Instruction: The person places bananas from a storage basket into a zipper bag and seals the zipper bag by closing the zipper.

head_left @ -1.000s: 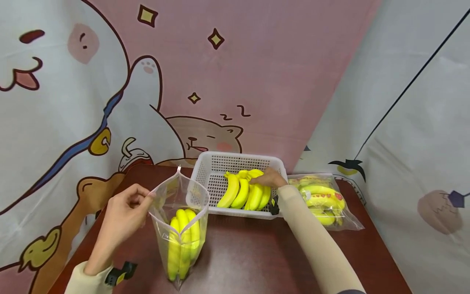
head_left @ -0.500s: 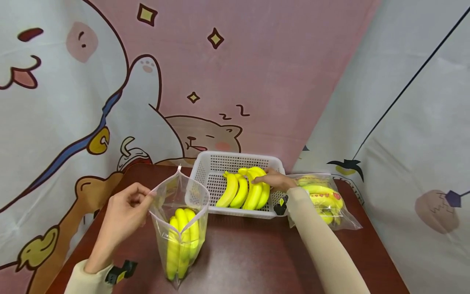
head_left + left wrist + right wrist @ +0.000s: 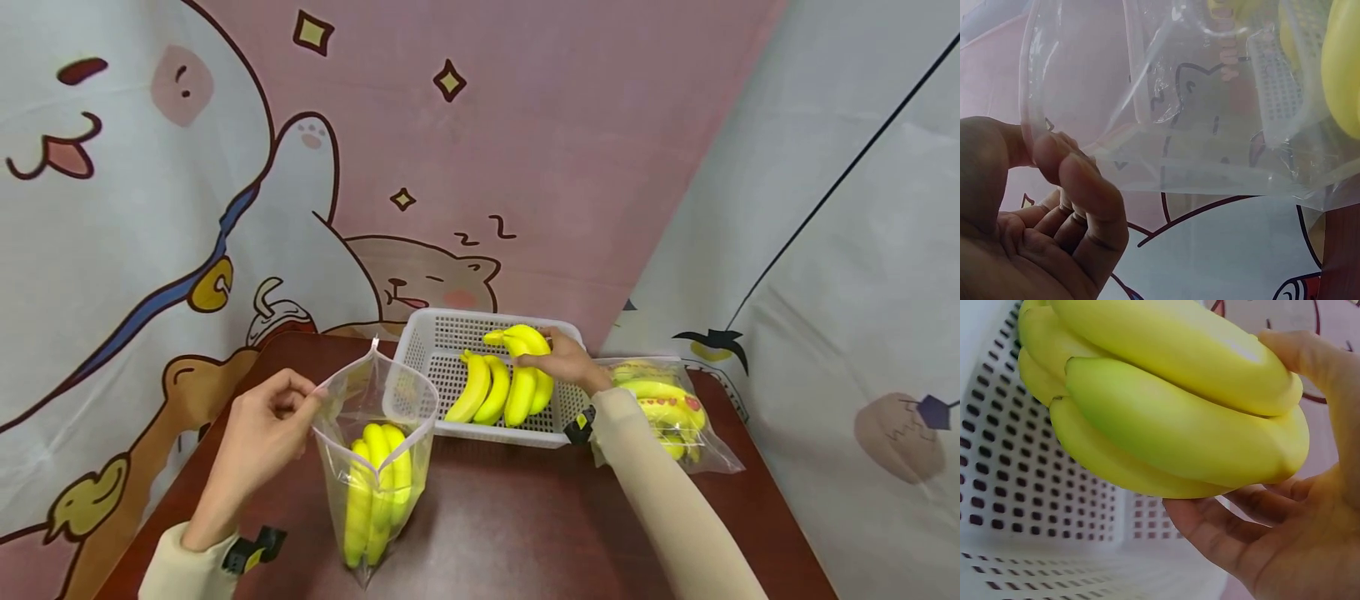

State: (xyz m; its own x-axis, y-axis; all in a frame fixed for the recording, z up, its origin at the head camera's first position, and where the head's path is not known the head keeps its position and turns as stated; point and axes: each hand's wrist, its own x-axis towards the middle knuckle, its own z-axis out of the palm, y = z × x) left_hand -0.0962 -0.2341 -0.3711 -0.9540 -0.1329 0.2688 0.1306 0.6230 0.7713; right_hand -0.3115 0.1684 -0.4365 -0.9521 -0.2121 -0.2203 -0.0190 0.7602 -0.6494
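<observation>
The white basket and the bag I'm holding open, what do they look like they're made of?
The basket looks like rigid white moulded plastic, its walls and floor perforated in a grid. The bag looks like thin, glossy clear plastic film: it creases, and bananas show through it.

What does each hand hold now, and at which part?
The left hand pinches the clear plastic zip bag at its top rim. The right hand grips the yellow banana bunch around its middle.

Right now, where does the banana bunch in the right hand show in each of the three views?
Head: the banana bunch sits centre frame, gripped by the right hand above the white basket.
Left wrist: only a yellow edge at far right, behind the clear bag; which bunch is unclear.
Right wrist: fills the upper frame.
Shared landmark: the basket's perforated wall.
</observation>
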